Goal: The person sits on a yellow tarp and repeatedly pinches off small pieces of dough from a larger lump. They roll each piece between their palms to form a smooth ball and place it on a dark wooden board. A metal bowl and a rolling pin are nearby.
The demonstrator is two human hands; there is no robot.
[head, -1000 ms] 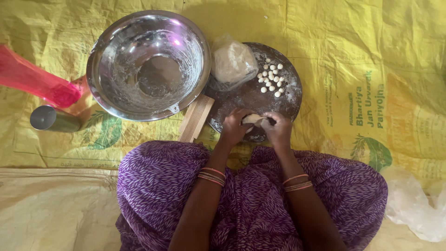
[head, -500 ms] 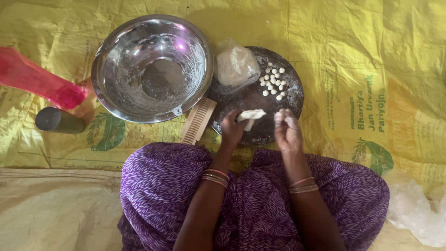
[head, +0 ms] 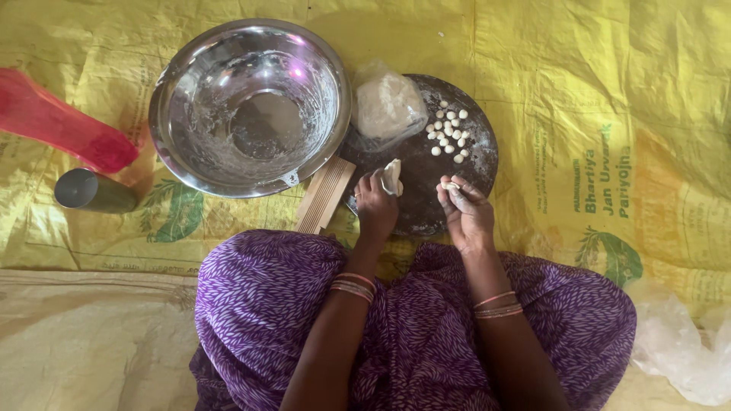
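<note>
A: Nearest item?
B: Purple patterned garment (head: 411, 320) over the seated person's lap, forearms above it, bangles on both wrists.

A: Left hand?
B: Left hand (head: 376, 204), fingers closed on a pale dough lump (head: 392, 176), held over the near edge of the dark round board (head: 426, 205).

A: Right hand?
B: Right hand (head: 466, 213), fingertips pinched together on a small dough piece (head: 449, 185), just above the board. The hands are apart, the lump and the piece separate.

A: Beside the hands?
B: Ridged wooden board (head: 326, 195), lying tilted between the steel bowl and the dark board, touching both as far as can be seen.

A: Further on the dark board?
B: Cluster of small white dough balls (head: 449, 131) on the far right part; clear plastic bag of pale dough (head: 387, 106) on the far left part, against the bowl's rim.

A: The bowl?
B: Large steel bowl (head: 250, 106), floury inside, left of the board.

A: Far left?
B: Steel tumbler (head: 94, 192) on its side; red plastic item (head: 65, 129) just beyond it.

A: Packaging, printing?
B: Yellow printed sack sheet (head: 609, 91) under everything, green lettering running vertically at right with a green leaf emblem below it, another green emblem near the tumbler. Crumpled clear plastic (head: 681, 350) at the near right corner. Plain beige sacking (head: 91, 342) at near left.
</note>
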